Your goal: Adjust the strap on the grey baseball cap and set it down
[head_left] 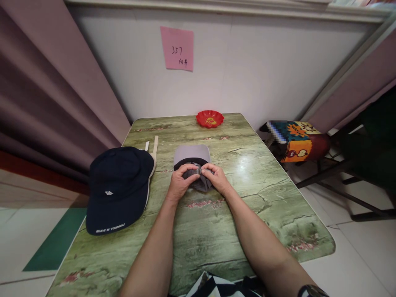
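A grey baseball cap [192,153] lies on the table with its lighter brim pointing away from me and its dark inside partly showing. My left hand [182,179] pinches the back strap of this cap from the left. From the right, my right hand [215,175] grips the same strap, and the fingertips of both hands nearly meet there. Whether the strap is fastened is too small to tell. To the left rests a navy cap [120,177] with white lettering on its brim and pale straps stretching out at its far side.
A red scalloped dish [210,119] stands at the far edge of the green wood-patterned table [256,231]. On the wall hangs a pink note [177,48]. A stool with a colourful cover [298,140] and dark chair legs are at the right; a curtain [62,74] hangs left.
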Available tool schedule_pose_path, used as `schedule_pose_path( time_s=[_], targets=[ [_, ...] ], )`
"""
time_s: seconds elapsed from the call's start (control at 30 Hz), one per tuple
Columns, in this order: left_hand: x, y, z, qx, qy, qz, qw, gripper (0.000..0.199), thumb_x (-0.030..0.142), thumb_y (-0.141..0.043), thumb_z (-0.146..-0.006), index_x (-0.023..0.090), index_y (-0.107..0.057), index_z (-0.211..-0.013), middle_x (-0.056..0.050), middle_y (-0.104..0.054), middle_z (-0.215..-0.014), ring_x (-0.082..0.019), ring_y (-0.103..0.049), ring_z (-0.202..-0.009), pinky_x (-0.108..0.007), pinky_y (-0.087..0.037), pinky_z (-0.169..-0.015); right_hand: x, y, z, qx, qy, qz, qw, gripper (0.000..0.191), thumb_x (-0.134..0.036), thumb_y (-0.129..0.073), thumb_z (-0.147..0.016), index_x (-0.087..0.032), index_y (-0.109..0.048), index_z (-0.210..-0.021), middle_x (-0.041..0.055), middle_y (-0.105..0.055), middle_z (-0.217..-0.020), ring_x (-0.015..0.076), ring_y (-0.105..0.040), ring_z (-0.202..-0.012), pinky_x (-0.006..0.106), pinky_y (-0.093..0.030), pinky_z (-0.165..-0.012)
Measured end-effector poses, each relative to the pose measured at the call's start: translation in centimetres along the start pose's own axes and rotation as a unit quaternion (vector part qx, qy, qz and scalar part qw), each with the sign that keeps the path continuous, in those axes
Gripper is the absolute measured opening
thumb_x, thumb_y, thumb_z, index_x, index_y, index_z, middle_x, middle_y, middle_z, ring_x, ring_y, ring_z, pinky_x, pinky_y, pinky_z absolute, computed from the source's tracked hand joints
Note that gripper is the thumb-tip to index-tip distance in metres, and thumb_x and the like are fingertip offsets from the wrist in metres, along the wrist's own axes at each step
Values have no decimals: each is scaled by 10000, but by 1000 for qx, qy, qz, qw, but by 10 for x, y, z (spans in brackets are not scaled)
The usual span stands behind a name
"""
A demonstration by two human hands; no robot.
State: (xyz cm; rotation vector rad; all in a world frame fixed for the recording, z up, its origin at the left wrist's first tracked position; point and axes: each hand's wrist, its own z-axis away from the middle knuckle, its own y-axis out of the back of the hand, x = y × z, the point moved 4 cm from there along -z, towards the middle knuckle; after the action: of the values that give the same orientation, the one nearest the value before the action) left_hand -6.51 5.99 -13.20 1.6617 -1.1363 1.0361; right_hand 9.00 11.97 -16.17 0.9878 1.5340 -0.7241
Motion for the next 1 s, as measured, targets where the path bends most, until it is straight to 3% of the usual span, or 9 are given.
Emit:
schedule_pose_path(
  time_s=[1.0],
  targets=[
    [-3, -4, 0, -3, -33, -6, 999, 237, 335, -799, -725, 194, -727, -902, -56, -726, -961, -213, -664, -947, -386, -483, -957, -2, -1, 1, -26, -6, -41, 999, 202, -407, -645, -832, -211, -680, -864, -7, -658, -832, 156, -595, -813, 266, -459, -817]
  ],
)
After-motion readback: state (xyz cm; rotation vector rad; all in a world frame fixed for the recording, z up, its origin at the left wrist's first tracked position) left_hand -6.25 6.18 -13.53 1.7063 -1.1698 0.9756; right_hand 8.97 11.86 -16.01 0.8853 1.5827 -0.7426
